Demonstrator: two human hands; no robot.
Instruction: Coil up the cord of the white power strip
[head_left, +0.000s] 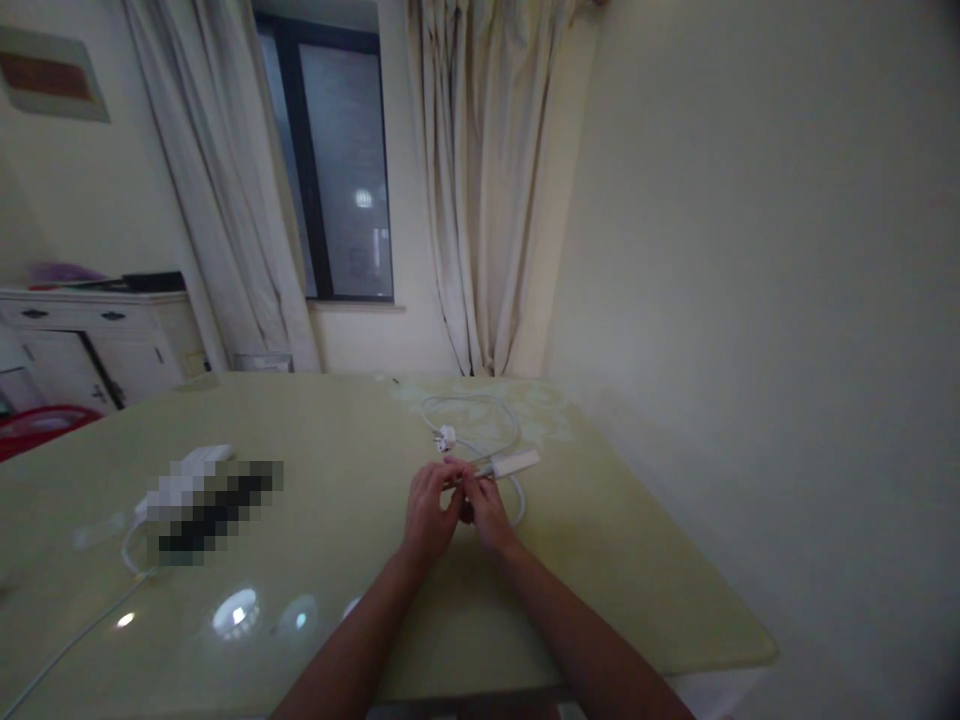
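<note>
My left hand (431, 510) and my right hand (486, 508) meet over the table, fingers bent and pinched together. Between their fingertips is a small, thin item, too small and too covered to name. Just beyond my right fingers lies a white oblong block (516, 462), with a short greyish piece at its near end by my fingertips. I cannot tell whether my right hand touches that block. A white plug (444, 438) with its prongs showing rests right behind my hands. Its pale cord (517, 425) loops behind and to the right of them.
The glass-like tabletop (315, 420) reflects ceiling lights. At left lie a white power strip (214, 455), partly pixelated, a dark pixelated object (217, 510) and a cable (82, 632) running off the near left. A wall (750, 350) borders the right; a cabinet (142, 340) stands far left.
</note>
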